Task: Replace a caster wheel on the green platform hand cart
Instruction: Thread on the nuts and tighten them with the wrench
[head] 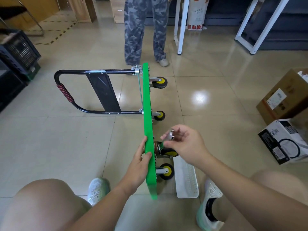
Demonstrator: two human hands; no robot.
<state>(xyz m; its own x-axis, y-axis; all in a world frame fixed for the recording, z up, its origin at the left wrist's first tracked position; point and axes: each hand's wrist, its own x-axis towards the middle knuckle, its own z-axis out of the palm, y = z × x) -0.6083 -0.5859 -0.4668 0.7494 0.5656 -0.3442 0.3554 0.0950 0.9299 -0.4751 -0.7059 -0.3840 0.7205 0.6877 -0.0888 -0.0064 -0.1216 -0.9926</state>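
The green platform cart (148,100) stands on its long edge on the tiled floor, its black folding handle (70,92) lying flat to the left. Black casters with yellow hubs stick out to the right: one far (159,82), one middle (159,115), one near (165,171). Another caster (168,152) sits against the deck between them, partly hidden by my right hand. My left hand (139,161) grips the deck's upper edge. My right hand (185,144) pinches a small silver metal part (170,135) just right of the deck.
A white plastic tray (185,179) lies on the floor right of the cart, by my right shoe. Cardboard boxes (283,97) sit at the right. A person in camouflage trousers (143,30) stands beyond the cart. Black crates (18,50) are at the left.
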